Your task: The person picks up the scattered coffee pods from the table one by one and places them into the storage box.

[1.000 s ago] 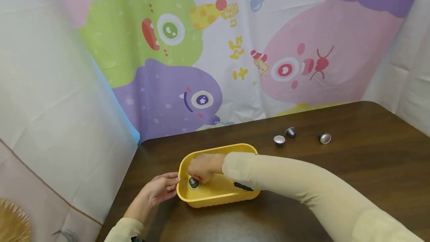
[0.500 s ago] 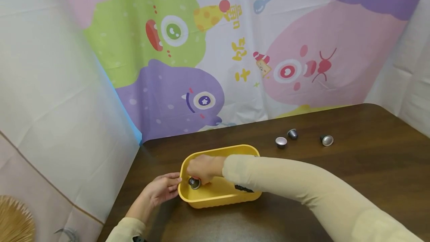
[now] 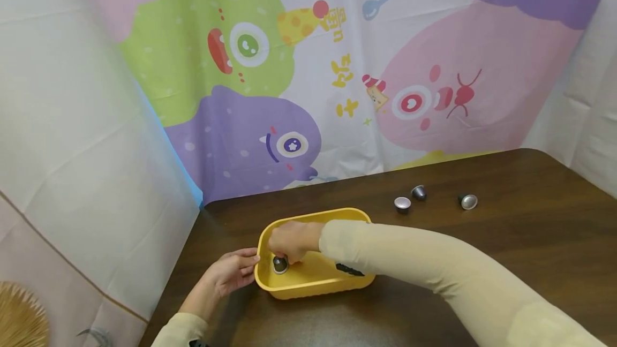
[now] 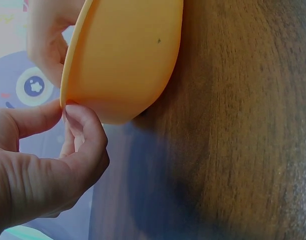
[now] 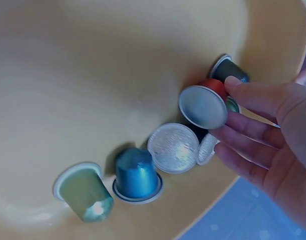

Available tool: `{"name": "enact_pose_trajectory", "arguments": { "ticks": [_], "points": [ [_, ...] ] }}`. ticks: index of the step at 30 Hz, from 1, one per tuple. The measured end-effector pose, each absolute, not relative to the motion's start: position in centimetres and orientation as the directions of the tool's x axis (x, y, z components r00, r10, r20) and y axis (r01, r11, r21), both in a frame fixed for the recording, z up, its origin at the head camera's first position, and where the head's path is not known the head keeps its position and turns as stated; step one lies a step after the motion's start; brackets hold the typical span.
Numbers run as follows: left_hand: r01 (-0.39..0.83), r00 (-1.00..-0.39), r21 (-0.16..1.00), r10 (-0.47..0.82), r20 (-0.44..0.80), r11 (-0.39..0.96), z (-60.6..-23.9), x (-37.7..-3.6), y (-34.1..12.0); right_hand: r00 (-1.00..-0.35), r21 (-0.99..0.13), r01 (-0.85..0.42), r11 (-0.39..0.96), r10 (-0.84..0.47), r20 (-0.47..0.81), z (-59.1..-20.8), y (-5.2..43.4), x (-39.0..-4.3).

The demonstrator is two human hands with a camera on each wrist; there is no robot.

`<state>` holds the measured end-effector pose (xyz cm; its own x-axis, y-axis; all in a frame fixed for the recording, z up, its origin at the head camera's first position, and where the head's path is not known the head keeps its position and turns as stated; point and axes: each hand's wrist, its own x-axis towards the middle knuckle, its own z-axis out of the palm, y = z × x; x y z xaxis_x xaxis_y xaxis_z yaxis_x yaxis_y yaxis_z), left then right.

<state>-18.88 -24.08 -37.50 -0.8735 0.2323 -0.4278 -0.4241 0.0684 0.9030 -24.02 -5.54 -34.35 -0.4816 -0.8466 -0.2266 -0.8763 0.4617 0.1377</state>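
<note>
A yellow tub (image 3: pixel 313 277) stands on the dark wooden table (image 3: pixel 506 240). My left hand (image 3: pixel 233 271) pinches its left rim (image 4: pixel 67 102) between thumb and fingers. My right hand (image 3: pixel 289 240) reaches down inside the tub's left end. Its nearly straight fingers (image 5: pixel 253 125) touch a red capsule (image 5: pixel 204 106) whose silver foil faces the right wrist camera. That capsule leans on a dark capsule (image 5: pixel 228 70) and a foil-topped one (image 5: pixel 174 148). A blue capsule (image 5: pixel 136 172) and a green capsule (image 5: pixel 85 192) lie beside them. The thumb is hidden.
Three loose capsules lie on the table at the back right: a silver one (image 3: pixel 402 204), a dark one (image 3: pixel 419 192) and another (image 3: pixel 467 201). A cartoon-printed cloth (image 3: pixel 308 79) hangs behind the table. The table's left edge runs close to the tub.
Hardly anything has moved. My right hand stays over the capsule in the tub's left end, and the left hand keeps its hold on the rim.
</note>
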Motion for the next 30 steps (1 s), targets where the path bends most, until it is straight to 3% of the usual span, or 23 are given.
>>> {"name": "enact_pose_trajectory", "arguments": {
  "ticks": [11, 30],
  "points": [
    [-0.434, -0.881, 0.896, 0.165, -0.444, 0.096, -37.6, -18.6, -23.6, -0.506, 0.159, -0.862, 0.481, -0.802, -0.318, -32.1, -3.9, -23.7],
    [-0.439, -0.874, 0.894, 0.190, -0.447, 0.084, -37.1, -18.6, -23.1, -0.594, -0.005, -0.785, 0.619, -0.755, -0.280, -30.2, 3.0, -24.5]
  ]
}}
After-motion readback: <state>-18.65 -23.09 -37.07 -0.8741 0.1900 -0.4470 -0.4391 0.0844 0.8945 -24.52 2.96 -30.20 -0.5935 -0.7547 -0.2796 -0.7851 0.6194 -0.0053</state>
